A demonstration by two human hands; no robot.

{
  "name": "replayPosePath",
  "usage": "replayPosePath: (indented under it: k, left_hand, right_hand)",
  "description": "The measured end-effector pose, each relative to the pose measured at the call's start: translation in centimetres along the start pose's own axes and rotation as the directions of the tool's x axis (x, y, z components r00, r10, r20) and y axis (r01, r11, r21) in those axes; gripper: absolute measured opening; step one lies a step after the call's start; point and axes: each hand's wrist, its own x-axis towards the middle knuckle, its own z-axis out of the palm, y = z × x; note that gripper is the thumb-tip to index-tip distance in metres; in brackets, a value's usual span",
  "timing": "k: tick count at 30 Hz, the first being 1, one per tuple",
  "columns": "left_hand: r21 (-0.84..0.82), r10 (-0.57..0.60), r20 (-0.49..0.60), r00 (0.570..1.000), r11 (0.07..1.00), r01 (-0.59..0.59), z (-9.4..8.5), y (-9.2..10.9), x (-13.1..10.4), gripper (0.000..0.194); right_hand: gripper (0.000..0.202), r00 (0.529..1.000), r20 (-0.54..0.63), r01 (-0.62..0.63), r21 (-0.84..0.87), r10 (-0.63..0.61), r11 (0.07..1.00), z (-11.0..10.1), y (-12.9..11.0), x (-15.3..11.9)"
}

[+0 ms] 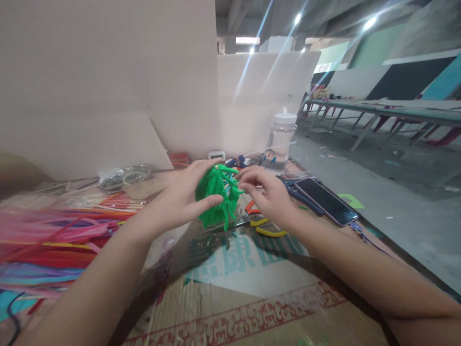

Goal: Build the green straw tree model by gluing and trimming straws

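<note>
A bright green pipe-cleaner piece (216, 199), with several loose strands hanging from it, is held up over the table. My left hand (187, 190) wraps round it from the left, thumb across its front. On the other side my right hand (264, 190) has its fingers curled and pinched at the tip of one green strand. Under the right hand lie pliers with yellow handles (268, 230) and a tool with orange handles (252, 209).
Bundles of coloured pipe cleaners (54, 245) spread over the left side. A phone (326, 201) lies on the right. A clear water bottle (281, 139) stands at the back before white boards (180, 72). Printed cardboard (234, 307) covers the near table.
</note>
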Motion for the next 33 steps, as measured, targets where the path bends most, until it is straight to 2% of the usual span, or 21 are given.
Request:
replayPosePath:
  k: [3,5,11,14,18,20,23,26,29,31,33]
  left_hand:
    - [-0.005,-0.005,-0.013,1.000,1.000,0.005,0.0,-0.5,0.0,0.067]
    - [0.003,-0.017,-0.022,1.000,1.000,0.017,0.0,-0.7,0.0,0.068]
    - [0.027,-0.029,-0.026,0.999,0.999,0.030,0.0,-0.9,-0.1,0.069]
    - [0.024,-0.031,-0.022,0.999,0.999,0.032,-0.1,-0.8,-0.1,0.069]
    - [0.021,-0.026,-0.018,1.000,0.999,0.027,-0.2,-0.7,0.0,0.069]
    - [0.025,-0.024,-0.017,1.000,0.999,0.024,-0.2,-0.6,0.0,0.070]
    - [0.023,-0.017,-0.018,1.000,1.000,0.018,-0.2,-0.6,0.0,0.069]
    - [0.014,-0.002,-0.013,1.000,1.000,0.002,-0.2,-0.7,0.0,0.068]
    - [0.013,0.001,-0.011,1.000,1.000,0.000,-0.2,-0.9,0.0,0.067]
    - [0.010,-0.007,-0.011,1.000,1.000,0.007,-0.2,-1.0,0.0,0.067]
    - [0.000,-0.017,-0.010,1.000,1.000,0.017,-0.2,-1.2,0.0,0.068]
  right_hand:
    - [0.010,0.964,-0.039,-0.244,0.253,0.262,0.936,-0.6,0.8,0.8]
    - [0.013,0.941,0.005,-0.327,0.275,0.339,0.904,-0.8,1.5,1.1]
    - [0.022,0.952,0.084,-0.294,-0.003,0.294,0.956,-0.7,2.1,1.1]
    - [0.037,0.949,0.118,-0.291,-0.033,0.293,0.956,-0.8,2.6,1.1]
    - [0.060,0.914,0.192,-0.349,-0.076,0.357,0.934,-0.7,3.8,1.1]
    - [0.047,0.903,0.208,-0.358,-0.123,0.377,0.925,-0.5,4.2,1.0]
    - [0.017,0.912,0.142,-0.371,-0.116,0.385,0.921,-0.4,4.1,1.0]
    - [0.018,0.915,0.052,-0.398,-0.036,0.400,0.917,-0.8,3.7,1.3]
    - [0.029,0.931,0.023,-0.362,0.206,0.365,0.909,-1.6,3.6,1.7]
    - [0.036,0.930,0.068,-0.354,0.427,0.361,0.832,-1.9,3.5,1.9]
    - [0.041,0.907,0.171,-0.409,0.571,0.384,0.712,-2.3,3.3,2.1]
